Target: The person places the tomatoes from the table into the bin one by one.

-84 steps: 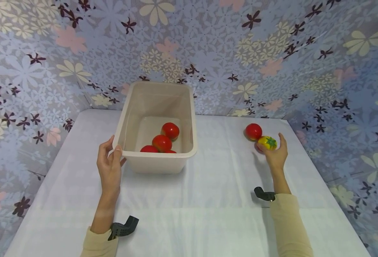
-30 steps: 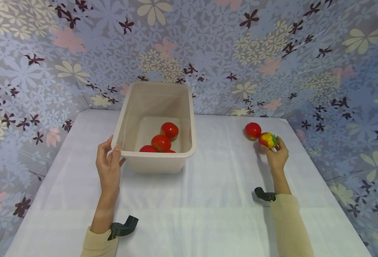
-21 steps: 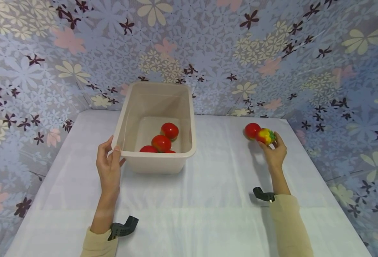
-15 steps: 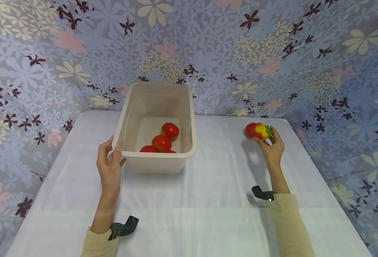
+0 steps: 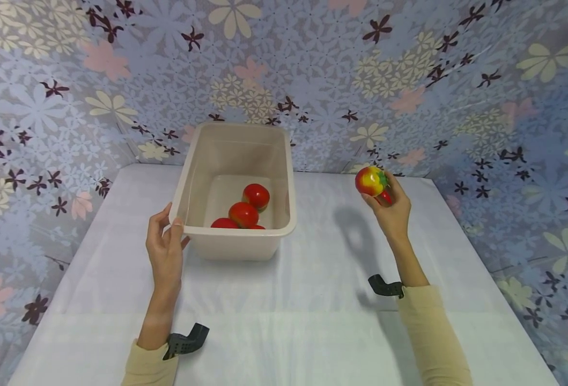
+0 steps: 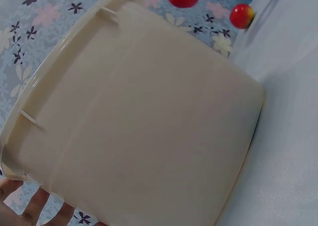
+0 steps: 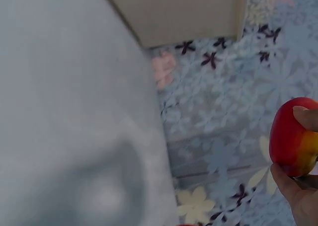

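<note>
A beige plastic bin (image 5: 237, 244) stands at the left middle of the table in the head view, with several red tomatoes (image 5: 243, 215) inside. My left hand (image 5: 164, 252) grips its near left corner, thumb over the rim; in the left wrist view the fingers (image 6: 37, 206) curl by that rim. To the right, my right hand (image 5: 393, 212) pinches a red-and-yellow tomato (image 5: 369, 181) with a green leafy top, raised above the table. Another red tomato (image 5: 385, 197) lies behind the right hand, mostly hidden; the left wrist view shows it whole (image 6: 242, 16).
A white cloth (image 5: 322, 279) covers the table. Flower-patterned fabric (image 5: 322, 80) rises behind it and at both sides. Each wrist wears a black camera mount, such as the right one (image 5: 385, 286).
My right hand has taken hold of the red-and-yellow tomato, lifted it, and carried it left and away from me past the other tomato. The left hand and bin have stayed put.
</note>
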`<state>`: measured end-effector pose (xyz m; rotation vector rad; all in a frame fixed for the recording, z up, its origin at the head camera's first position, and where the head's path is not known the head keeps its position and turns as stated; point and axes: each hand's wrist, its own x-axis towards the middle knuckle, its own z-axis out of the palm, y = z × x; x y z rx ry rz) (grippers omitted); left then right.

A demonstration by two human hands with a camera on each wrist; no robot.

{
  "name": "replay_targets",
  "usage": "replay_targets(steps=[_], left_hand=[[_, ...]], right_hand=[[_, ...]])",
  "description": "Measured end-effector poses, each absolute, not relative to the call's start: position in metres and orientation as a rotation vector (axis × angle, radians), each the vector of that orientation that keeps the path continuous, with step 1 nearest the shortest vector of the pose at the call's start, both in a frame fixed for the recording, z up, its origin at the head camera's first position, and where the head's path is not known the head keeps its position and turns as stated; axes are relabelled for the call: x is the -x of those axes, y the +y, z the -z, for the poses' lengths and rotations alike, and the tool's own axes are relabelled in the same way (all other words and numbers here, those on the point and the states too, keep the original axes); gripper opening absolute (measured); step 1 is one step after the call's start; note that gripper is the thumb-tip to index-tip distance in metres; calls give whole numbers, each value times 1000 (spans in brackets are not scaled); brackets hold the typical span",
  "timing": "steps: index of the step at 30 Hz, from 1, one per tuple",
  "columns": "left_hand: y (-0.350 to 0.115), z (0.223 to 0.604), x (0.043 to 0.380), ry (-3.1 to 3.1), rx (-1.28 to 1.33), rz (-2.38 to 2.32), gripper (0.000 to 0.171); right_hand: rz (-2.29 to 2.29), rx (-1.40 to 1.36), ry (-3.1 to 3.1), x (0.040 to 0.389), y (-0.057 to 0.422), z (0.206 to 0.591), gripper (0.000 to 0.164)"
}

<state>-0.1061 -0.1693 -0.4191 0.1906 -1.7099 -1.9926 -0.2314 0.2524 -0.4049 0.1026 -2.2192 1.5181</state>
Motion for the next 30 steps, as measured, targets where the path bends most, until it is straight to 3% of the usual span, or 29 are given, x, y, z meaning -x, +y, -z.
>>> replay_targets(steps=[12, 30], left_hand=[[-167, 418, 106, -1713, -194, 1982, 39], [-169, 420, 106, -1711, -177, 1972, 39]], right_hand=[[-1610, -419, -2173, 223, 215, 378, 71], [-1644, -596, -2200, 229, 154, 360, 68]])
